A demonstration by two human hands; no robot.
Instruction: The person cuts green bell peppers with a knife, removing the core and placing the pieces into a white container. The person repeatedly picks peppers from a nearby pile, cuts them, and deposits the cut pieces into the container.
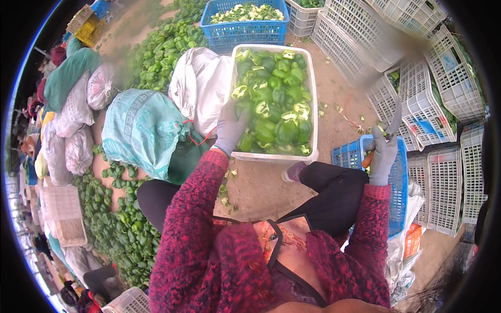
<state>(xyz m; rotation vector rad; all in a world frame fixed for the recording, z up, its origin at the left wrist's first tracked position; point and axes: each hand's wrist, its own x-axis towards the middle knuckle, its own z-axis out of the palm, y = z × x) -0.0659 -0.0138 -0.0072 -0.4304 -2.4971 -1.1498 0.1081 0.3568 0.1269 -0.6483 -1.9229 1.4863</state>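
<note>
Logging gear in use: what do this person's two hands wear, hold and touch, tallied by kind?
Grey gloves: 2, on the left hand and the right hand
Knife, held in the right hand: 1
White crate of green peppers, at the left hand: 1
Total: 4

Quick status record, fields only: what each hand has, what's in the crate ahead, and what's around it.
left hand: gloved, reaching into the white crate, on the green peppers
right hand: gloved, grip closed on a knife, blade up
crate contents: cut green peppers, nearly full
behind crate: blue crate of pepper pieces
left side: filled sacks, loose peppers heaped on the ground
right side: blue crate under the hand, stacked white crates
</note>
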